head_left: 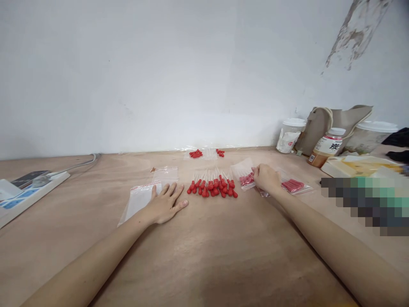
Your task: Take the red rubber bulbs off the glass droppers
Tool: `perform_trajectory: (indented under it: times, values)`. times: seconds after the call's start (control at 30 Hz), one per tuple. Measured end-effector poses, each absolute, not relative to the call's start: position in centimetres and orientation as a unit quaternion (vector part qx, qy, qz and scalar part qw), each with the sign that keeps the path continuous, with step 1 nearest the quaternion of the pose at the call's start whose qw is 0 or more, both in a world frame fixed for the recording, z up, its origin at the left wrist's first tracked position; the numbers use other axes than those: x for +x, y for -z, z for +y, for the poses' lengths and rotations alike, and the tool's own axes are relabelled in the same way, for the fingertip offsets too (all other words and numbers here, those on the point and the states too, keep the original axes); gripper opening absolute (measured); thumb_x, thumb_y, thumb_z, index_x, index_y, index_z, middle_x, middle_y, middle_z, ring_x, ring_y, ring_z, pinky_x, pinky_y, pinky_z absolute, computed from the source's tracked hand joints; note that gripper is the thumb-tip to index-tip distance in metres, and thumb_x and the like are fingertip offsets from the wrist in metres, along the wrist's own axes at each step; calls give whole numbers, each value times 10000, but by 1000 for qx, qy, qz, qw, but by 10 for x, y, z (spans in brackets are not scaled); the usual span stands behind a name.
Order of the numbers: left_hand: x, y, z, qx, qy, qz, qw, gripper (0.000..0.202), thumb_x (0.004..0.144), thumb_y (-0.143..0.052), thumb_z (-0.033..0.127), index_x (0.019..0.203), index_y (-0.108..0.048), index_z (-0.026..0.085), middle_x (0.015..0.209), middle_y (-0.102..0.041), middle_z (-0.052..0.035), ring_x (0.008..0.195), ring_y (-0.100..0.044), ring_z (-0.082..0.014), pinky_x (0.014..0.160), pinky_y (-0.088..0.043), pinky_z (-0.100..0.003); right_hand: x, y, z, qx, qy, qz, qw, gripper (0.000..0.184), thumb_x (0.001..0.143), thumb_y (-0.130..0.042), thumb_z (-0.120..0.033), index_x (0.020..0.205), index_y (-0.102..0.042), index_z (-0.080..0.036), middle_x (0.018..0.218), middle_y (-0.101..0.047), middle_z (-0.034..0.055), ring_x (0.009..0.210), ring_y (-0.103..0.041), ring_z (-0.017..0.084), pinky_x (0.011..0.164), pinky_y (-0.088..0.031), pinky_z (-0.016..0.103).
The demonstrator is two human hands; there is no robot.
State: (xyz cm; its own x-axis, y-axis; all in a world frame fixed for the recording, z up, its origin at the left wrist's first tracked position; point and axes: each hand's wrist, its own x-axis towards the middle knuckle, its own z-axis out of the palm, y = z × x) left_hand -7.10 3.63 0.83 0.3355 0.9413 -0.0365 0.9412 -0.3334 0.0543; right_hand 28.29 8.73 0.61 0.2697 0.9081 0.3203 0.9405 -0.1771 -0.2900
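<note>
My left hand (166, 204) lies flat on the wooden table (204, 256) with fingers spread, its edge resting on an empty clear zip bag (138, 200). A row of several red-bulbed droppers (213, 186) lies loose just right of it. My right hand (266, 178) is closed on a filled zip bag of red droppers (244, 175) to the right of the row. Another filled bag (293, 186) lies beyond my right wrist. A second empty bag (165, 172) lies behind my left hand.
More red droppers (196, 153) lie by the wall. A white power strip (28, 194) with a phone (29, 178) is at the left edge. Cups (290, 134), a bottle (327, 147), a beige bag (332, 121) and packages crowd the right back corner.
</note>
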Motion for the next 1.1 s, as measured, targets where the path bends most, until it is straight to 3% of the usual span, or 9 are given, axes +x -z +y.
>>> perform_trajectory:
  times: [0.17, 0.27, 0.37, 0.43, 0.57, 0.67, 0.73, 0.83, 1.1]
  values:
    - [-66, -9, 33, 814, -30, 580, -10, 683, 809, -220, 647, 1378, -153, 275, 1443, -144, -98, 1316, -60, -345, 981, 7, -617, 282, -12, 88, -708, 2, -576, 410, 247, 859, -298, -339, 854, -468, -160, 794, -589, 96, 751, -547, 208, 643, -371, 293]
    - [-57, -14, 29, 829, -114, 542, -74, 694, 833, -242, 598, 1395, -62, 231, 1457, -83, -87, 1329, -19, -298, 1025, -8, -552, 263, -19, 76, -625, -73, -607, 485, 238, 857, -293, -365, 758, -425, -193, 757, -558, 59, 701, -521, 168, 632, -386, 265]
    - [-47, -21, 19, 872, -190, 433, -128, 790, 809, -340, 587, 1398, -3, 183, 1457, -87, -108, 1329, -53, -297, 1049, -25, -506, 233, -20, 55, -476, -180, -736, 447, 256, 852, -312, -395, 715, -411, -204, 689, -520, 15, 645, -489, 136, 624, -398, 251]
    - [-41, -24, 10, 911, -198, 331, -143, 865, 742, -420, 636, 1398, -60, 204, 1454, -115, -108, 1317, -101, -328, 1047, -4, -518, 215, -17, 39, -382, -222, -819, 366, 267, 857, -334, -401, 716, -438, -199, 679, -514, -2, 637, -478, 122, 618, -396, 246]
    - [-30, -25, -5, 971, -125, 182, -90, 812, 726, -457, 632, 1383, -160, 259, 1445, -168, -75, 1306, -169, -317, 1061, -26, -504, 197, -10, 20, -340, -138, -883, 293, 219, 842, -437, -338, 707, -520, -187, 710, -559, 5, 729, -496, 132, 749, -373, 308]
    - [-24, -23, -10, 983, -79, 162, -30, 659, 821, -408, 518, 1379, -183, 248, 1435, -195, -65, 1313, -175, -266, 1078, -67, -465, 200, -10, 22, -355, -61, -883, 302, 165, 821, -490, -317, 765, -587, -196, 840, -613, 31, 853, -517, 157, 823, -346, 354]
    - [-21, -22, -10, 986, -55, 160, 4, 582, 856, -377, 467, 1372, -201, 262, 1429, -214, -48, 1314, -180, -237, 1083, -71, -452, 206, -11, 31, -367, -5, -880, 300, 192, 834, -474, -320, 938, -611, -235, 1040, -594, 54, 981, -504, 179, 874, -322, 390]
    - [-21, -22, -8, 986, -45, 156, 45, 528, 878, -354, 427, 1366, -199, 299, 1424, -224, -8, 1313, -188, -211, 1088, -98, -427, 214, -11, 48, -366, 46, -895, 252, 345, 841, -455, -389, 1176, -506, -326, 1256, -481, 59, 1160, -409, 227, 947, -264, 470]
    - [-30, -25, 3, 981, -44, 183, 53, 483, 892, -345, 372, 1355, -216, 320, 1423, -211, 18, 1319, -162, -197, 1089, -88, -431, 220, -3, 75, -304, 4, -929, 209, 398, 859, -400, -428, 1230, -462, -300, 1269, -463, 76, 1170, -414, 186, 964, -335, 394]
